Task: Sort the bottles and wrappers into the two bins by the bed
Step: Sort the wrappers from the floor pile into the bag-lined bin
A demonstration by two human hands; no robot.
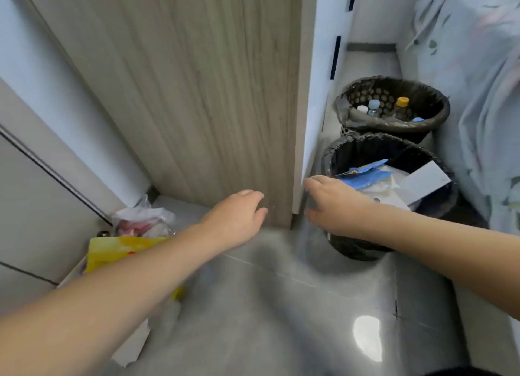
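The right hand (334,204), at centre right of the frame, curls its fingers (309,207) around something blurred and see-through, probably a clear bottle, though I cannot tell for sure. It hovers beside the rim of the near bin (351,252), which holds paper and wrappers (365,176). The risk is a mis-sort: a bottle dropped here would land among wrappers, when the far bin (439,117), upper right beside the bed (484,94), holds the capped bottles (374,107). The left hand (239,215) is loosely open and empty. Crinkly yellow packaging (118,252) and a thin plastic bag (146,221) wait at lower left on the glossy floor (281,319). Both bins wear slack black liners.
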